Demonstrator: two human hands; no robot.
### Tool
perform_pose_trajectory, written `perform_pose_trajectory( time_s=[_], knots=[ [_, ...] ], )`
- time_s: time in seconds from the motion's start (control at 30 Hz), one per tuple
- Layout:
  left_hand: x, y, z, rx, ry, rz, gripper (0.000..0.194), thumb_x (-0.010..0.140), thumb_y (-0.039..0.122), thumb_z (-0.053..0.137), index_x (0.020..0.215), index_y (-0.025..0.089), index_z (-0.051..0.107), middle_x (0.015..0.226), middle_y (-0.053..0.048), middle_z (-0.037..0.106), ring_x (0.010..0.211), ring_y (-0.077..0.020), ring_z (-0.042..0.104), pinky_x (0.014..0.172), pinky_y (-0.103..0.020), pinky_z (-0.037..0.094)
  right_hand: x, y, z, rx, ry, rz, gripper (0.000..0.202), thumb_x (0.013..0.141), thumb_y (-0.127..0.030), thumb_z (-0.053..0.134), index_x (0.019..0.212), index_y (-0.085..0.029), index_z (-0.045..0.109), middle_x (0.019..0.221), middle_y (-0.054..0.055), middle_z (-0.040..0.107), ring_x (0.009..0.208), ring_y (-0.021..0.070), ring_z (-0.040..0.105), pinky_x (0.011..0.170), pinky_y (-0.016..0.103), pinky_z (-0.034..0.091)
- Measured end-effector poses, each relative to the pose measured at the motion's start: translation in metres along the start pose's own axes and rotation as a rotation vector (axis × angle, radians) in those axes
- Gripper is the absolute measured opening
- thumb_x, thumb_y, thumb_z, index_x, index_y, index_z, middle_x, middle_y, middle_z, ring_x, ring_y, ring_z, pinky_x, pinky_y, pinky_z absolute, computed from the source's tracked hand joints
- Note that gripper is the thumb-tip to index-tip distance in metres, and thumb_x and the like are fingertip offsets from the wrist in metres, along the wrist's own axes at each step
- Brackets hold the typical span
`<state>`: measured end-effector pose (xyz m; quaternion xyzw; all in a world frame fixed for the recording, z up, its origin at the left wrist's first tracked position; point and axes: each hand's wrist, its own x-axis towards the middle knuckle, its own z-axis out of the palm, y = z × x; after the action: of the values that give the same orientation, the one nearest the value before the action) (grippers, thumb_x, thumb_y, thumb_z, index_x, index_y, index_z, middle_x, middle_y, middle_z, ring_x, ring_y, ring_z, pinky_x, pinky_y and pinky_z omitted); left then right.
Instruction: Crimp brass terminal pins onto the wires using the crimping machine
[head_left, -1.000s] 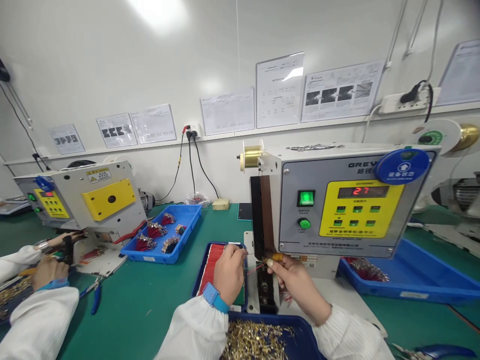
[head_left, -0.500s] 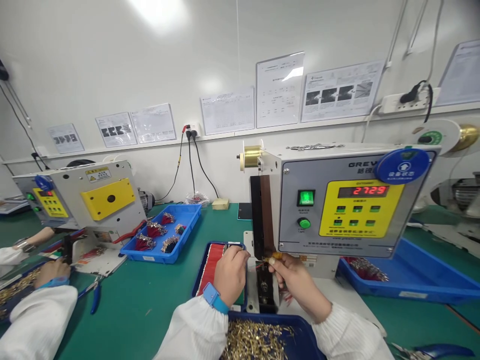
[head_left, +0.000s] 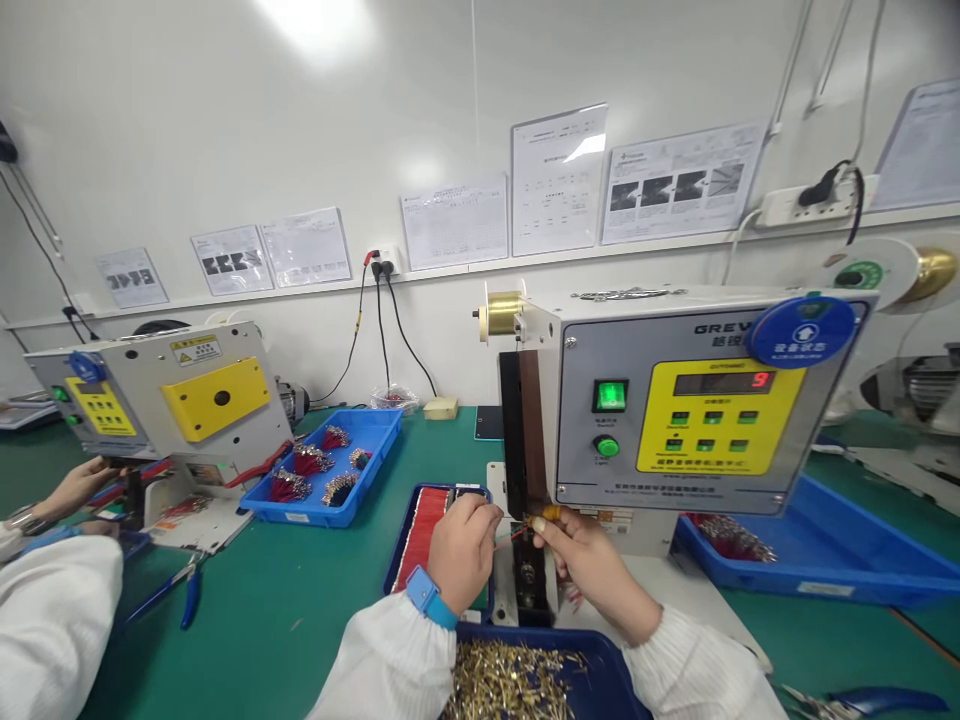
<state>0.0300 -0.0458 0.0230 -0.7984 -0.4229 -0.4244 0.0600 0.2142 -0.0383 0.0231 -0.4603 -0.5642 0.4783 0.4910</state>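
Observation:
My left hand point(head_left: 463, 550), wearing a blue wristband, pinches a thin red wire point(head_left: 512, 536) in front of the machine's dark upright press point(head_left: 525, 440). At the wire's far end, my right hand point(head_left: 596, 565) has thumb and fingers closed on what looks like a small gold-coloured metal terminal point(head_left: 533, 522), mostly hidden by the fingers. Yellow finger covers point(head_left: 553, 512) show on that hand. Beneath my left hand is a blue tray holding red wires point(head_left: 426, 530). Loose gold terminals point(head_left: 510, 682) fill a dark blue tray point(head_left: 611, 660) below both hands.
The grey machine's panel point(head_left: 675, 400) stands close above my right hand. To its right is a blue bin point(head_left: 825, 540) with wire bundles; pliers point(head_left: 877, 700) lie at the lower right. A co-worker's hand point(head_left: 79, 490) works at another machine point(head_left: 187, 390), beside a blue bin point(head_left: 322, 505).
The red display went from 2729 to 9. More of the red wire shows between my hands, which barely moved. The co-worker's hands shifted up and left, toward their machine.

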Motion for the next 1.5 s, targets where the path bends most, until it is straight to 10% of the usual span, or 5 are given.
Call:
perform_pose_trajectory(
  time_s=[1.03, 1.5],
  knots=[
    [-0.001, -0.002, 0.0, -0.029, -0.027, 0.008, 0.027, 0.085, 0.006, 0.042, 0.098, 0.019, 0.062, 0.092, -0.007, 0.06, 0.087, -0.0197, 0.057, 0.073, -0.03, 0.049, -0.004, -0.005, 0.004, 0.062, 0.044, 0.036, 0.036, 0.066, -0.054, 0.067, 0.066, -0.02, 0.055, 0.059, -0.002, 0.058, 0.038, 0.0076, 0.037, 0.038, 0.023, 0.032],
    [0.0, 0.0, -0.002, -0.014, 0.002, 0.018, 0.025, 0.09, 0.009, 0.041, 0.096, 0.019, 0.063, 0.089, -0.007, 0.061, 0.085, -0.0185, 0.059, 0.072, -0.029, 0.049, -0.003, 0.005, 0.006, -0.023, 0.077, -0.057, 0.04, 0.073, -0.06, 0.063, 0.062, -0.024, 0.049, 0.045, -0.007, 0.036, 0.04, 0.0109, 0.03, 0.042, 0.025, 0.025]
  ],
)
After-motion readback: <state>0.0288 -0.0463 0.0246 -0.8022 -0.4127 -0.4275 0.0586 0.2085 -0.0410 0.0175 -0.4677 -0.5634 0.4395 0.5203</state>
